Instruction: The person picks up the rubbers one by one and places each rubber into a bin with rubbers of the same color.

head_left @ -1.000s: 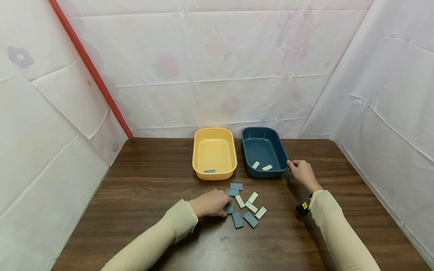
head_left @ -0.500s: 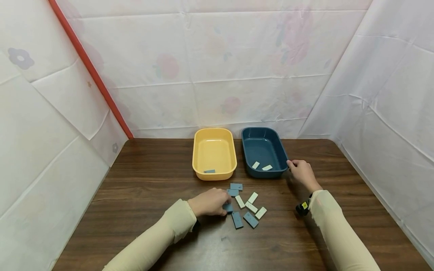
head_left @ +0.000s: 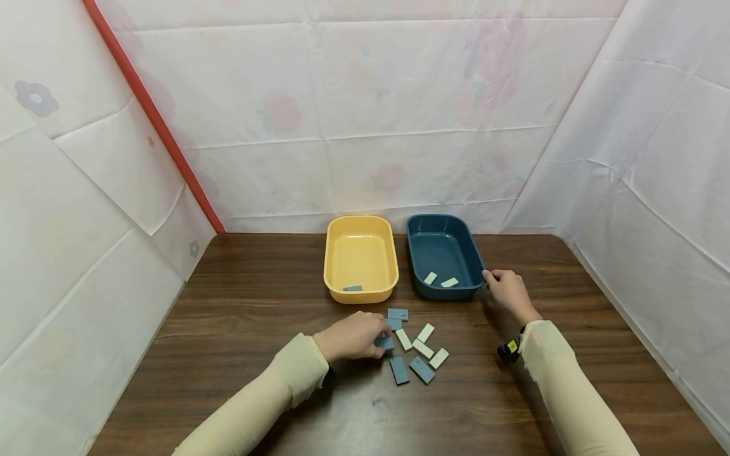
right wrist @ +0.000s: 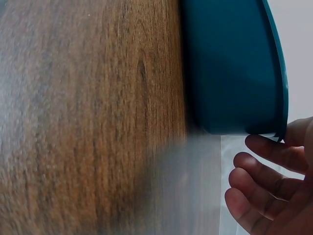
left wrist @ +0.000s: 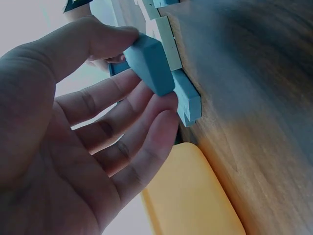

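Note:
My left hand (head_left: 352,335) pinches a blue-grey rectangular tile (left wrist: 150,63) between thumb and fingertips, close over the table. Beside it in the left wrist view lies another blue-grey tile (left wrist: 187,100). More of the same colour lie around the hand, including a blue-grey tile (head_left: 399,370) nearer me. Several cream tiles, such as one cream tile (head_left: 438,358), lie just to the right. With thumb and index finger, my right hand (head_left: 509,294) grips the rim of a dark blue tray (right wrist: 234,68) at its near right corner; the other fingers are spread below.
A yellow tray (head_left: 360,253) stands left of the dark blue one, with one blue-grey tile (head_left: 352,288) inside. Two cream tiles, one of them a cream tile (head_left: 449,282), lie in the dark blue tray. White sheeting (head_left: 342,114) walls the table's back and sides.
My left hand has moved slightly away from me, and the blue-grey tile in its fingers has come up and forward with it. The right hand and both trays stay in place.

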`<action>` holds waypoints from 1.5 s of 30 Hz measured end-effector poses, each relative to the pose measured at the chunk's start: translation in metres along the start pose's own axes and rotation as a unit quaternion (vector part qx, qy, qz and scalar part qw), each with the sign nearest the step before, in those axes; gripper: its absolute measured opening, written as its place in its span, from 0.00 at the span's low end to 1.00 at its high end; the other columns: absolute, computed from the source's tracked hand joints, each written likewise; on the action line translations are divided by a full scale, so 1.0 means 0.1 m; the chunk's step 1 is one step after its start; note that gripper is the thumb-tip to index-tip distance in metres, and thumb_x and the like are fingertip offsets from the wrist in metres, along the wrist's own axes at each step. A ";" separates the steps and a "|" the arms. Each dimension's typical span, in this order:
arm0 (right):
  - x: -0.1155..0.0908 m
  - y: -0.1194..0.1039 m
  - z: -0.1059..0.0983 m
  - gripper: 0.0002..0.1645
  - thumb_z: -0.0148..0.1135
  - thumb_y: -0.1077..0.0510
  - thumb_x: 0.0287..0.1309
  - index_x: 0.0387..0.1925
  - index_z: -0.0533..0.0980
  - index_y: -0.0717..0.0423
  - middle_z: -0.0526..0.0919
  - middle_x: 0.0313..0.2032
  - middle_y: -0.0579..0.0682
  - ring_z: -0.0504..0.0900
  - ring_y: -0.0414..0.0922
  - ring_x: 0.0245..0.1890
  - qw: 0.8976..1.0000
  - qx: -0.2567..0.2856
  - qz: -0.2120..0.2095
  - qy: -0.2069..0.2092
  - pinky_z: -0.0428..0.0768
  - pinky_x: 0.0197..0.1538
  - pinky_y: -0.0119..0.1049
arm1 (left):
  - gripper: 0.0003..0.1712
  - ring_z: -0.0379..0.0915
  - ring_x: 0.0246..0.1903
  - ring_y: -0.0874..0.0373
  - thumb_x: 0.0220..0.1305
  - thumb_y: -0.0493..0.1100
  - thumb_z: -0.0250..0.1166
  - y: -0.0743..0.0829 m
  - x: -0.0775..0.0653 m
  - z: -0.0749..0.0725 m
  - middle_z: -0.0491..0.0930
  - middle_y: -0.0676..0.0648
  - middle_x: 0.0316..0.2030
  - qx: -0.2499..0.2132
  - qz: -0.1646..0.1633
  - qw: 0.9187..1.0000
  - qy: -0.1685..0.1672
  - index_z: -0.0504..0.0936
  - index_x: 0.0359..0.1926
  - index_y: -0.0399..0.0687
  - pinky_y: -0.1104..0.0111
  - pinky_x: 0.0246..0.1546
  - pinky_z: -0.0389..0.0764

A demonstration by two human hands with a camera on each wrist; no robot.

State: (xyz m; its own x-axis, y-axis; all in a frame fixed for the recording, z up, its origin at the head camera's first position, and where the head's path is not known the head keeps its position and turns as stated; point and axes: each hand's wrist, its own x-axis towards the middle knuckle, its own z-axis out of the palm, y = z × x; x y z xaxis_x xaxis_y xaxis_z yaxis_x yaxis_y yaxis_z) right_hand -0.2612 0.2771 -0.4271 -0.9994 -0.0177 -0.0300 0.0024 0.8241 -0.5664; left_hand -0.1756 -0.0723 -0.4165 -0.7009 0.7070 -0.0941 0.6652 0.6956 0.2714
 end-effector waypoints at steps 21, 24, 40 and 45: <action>-0.02 0.01 0.00 0.31 0.40 0.46 0.75 0.57 0.74 0.69 0.83 0.46 0.66 0.80 0.53 0.38 1.000 0.006 0.003 0.000 0.76 0.39 0.44 | 0.17 0.72 0.32 0.63 0.59 0.45 0.67 0.00 0.00 -0.13 0.79 0.51 0.39 -0.005 0.000 0.997 0.081 0.84 0.49 0.47 0.71 0.36 0.76; -0.01 0.02 0.00 0.31 0.41 0.47 0.75 0.58 0.74 0.69 0.83 0.47 0.67 0.81 0.54 0.40 1.000 0.008 -0.001 0.005 0.77 0.40 0.46 | 0.18 0.69 0.31 0.63 0.58 0.44 0.67 -0.02 0.00 -0.14 0.79 0.51 0.37 -0.007 -0.001 0.995 0.095 0.84 0.50 0.46 0.72 0.34 0.74; -0.01 0.01 0.02 0.30 0.40 0.46 0.75 0.48 0.78 0.67 0.82 0.33 0.60 0.73 0.48 0.27 1.000 0.008 0.000 0.009 0.70 0.32 0.39 | 0.17 0.70 0.32 0.63 0.58 0.45 0.69 -0.12 0.01 -0.18 0.78 0.53 0.37 -0.028 -0.033 0.981 0.188 0.85 0.49 0.47 0.71 0.36 0.75; 0.00 0.01 0.02 0.30 0.40 0.46 0.75 0.46 0.78 0.66 0.82 0.33 0.60 0.74 0.48 0.28 1.000 0.004 -0.002 0.013 0.70 0.33 0.39 | 0.17 0.72 0.33 0.61 0.58 0.42 0.69 -0.19 0.02 -0.24 0.79 0.51 0.37 -0.033 -0.039 0.978 0.201 0.84 0.48 0.46 0.69 0.39 0.78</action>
State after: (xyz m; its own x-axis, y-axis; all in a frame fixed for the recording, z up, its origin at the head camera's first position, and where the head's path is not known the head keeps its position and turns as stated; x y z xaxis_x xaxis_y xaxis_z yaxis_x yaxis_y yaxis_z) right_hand -0.2606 0.2765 -0.4290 -1.0000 -0.0055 -0.0066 -0.0007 0.8195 -0.5731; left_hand -0.1956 -0.0869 -0.3990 -0.8027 0.5348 0.2639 0.5963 0.7267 0.3410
